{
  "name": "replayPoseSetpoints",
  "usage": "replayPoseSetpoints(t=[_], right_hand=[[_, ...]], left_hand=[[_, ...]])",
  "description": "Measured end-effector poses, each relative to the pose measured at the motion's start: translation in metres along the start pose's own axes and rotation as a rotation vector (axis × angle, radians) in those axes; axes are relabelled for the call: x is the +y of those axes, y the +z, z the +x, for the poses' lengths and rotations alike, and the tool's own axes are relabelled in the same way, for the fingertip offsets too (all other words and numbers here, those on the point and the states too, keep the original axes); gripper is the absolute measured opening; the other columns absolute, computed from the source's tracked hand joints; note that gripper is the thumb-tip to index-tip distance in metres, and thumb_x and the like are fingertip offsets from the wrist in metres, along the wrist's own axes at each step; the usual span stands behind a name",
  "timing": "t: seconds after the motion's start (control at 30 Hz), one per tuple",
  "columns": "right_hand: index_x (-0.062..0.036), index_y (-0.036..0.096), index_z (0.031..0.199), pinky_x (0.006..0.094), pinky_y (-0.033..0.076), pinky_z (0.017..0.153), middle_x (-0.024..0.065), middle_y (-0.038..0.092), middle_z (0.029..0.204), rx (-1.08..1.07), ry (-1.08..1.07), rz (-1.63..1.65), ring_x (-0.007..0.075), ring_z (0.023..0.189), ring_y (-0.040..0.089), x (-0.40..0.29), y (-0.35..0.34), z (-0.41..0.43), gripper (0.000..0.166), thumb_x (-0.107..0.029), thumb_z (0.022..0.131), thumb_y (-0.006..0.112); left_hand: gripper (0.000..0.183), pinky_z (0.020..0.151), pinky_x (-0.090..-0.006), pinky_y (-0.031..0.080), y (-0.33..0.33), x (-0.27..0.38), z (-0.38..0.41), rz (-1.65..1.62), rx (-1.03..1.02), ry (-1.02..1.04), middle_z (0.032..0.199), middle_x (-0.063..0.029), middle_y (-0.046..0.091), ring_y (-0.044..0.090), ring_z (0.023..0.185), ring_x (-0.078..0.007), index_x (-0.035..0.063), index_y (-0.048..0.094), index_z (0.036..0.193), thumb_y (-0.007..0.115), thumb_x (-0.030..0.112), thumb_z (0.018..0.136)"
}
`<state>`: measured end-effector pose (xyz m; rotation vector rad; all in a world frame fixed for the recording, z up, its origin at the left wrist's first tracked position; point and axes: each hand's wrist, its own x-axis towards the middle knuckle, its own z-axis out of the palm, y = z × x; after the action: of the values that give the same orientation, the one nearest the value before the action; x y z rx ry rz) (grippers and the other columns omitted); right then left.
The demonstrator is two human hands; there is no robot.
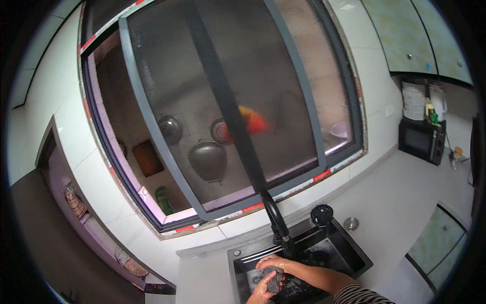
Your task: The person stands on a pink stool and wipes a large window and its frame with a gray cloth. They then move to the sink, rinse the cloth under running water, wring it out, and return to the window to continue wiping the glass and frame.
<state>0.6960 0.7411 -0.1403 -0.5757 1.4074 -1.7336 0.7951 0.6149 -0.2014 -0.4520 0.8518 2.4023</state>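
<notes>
Both hands are over the left part of a black kitchen sink, below a black faucet. My left hand grips a wet, dark grey cloth with its thumb across it. My right hand reaches in from the right and touches the cloth's upper edge; its fingers curve over it, and whether they grip it cannot be told. A pale grey item, too covered to identify, lies just left of the cloth. Water or suds show on the sink floor around the hands.
A round black item stands at the sink's back edge, beside a small metal drain strainer or lid on the grey countertop. A sliding window rises behind the sink. At the right back, a black microwave carries stacked white containers.
</notes>
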Motion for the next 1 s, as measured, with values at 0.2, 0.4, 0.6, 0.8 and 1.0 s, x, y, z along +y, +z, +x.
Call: replayPoseSetpoints(t=[0.2,0.4,0.6,0.8,1.0], right_hand=[[-0.0008,0.071,0.080,0.0257,0.047,0.077,0.0049,0.069,0.084,0.242,-0.070,-0.189,0.0134,0.081,0.062,0.031,0.002,0.011,0.018,-0.017,0.076,0.064],[-0.0046,0.070,0.076,0.0359,0.049,0.066,0.0115,0.069,0.074,0.453,-0.129,-0.468,0.0219,0.070,0.065,0.072,-0.003,0.023,0.018,-0.021,0.075,0.065],[-0.0067,0.072,0.082,0.0357,0.052,0.072,0.0099,0.071,0.083,0.692,-0.277,-0.406,0.0255,0.080,0.069,0.097,0.016,0.023,0.014,-0.017,0.078,0.064],[-0.0019,0.063,0.107,0.0500,0.046,0.097,0.0174,0.067,0.109,0.386,0.095,1.028,0.0345,0.103,0.063,0.100,0.026,0.005,0.040,-0.038,0.091,0.055],[-0.0102,0.064,0.106,0.0450,0.049,0.095,0.0092,0.067,0.111,0.325,0.208,0.888,0.0274,0.102,0.064,0.088,0.054,0.000,0.037,-0.040,0.095,0.045]], left_hand=[[0.044,0.063,-0.0353,0.055,0.040,-0.002,-0.019,0.385,0.365,0.116,0.090,-0.0103,0.069,0.066,0.073,-0.0233,-0.0004,0.062,0.108,0.080,0.019,0.073],[0.050,0.069,-0.0339,0.053,0.043,-0.008,-0.020,0.918,0.614,0.034,0.090,-0.0098,0.069,0.066,0.077,-0.0220,-0.0012,0.066,0.102,0.085,0.028,0.066],[0.069,0.084,-0.0372,0.052,-0.007,-0.020,-0.018,1.329,0.612,0.537,0.105,-0.0179,0.068,0.066,0.095,-0.0283,-0.0053,0.061,0.112,0.086,0.038,0.065],[0.062,0.090,-0.0406,0.046,0.009,-0.020,-0.033,1.171,0.814,1.156,0.104,-0.0141,0.061,0.057,0.102,-0.0326,0.0038,0.061,0.110,0.090,0.026,0.060],[0.028,0.070,-0.0417,0.044,0.060,-0.003,-0.043,1.662,0.741,1.445,0.086,-0.0095,0.057,0.053,0.083,-0.0330,0.0109,0.061,0.080,0.080,0.019,0.061]])
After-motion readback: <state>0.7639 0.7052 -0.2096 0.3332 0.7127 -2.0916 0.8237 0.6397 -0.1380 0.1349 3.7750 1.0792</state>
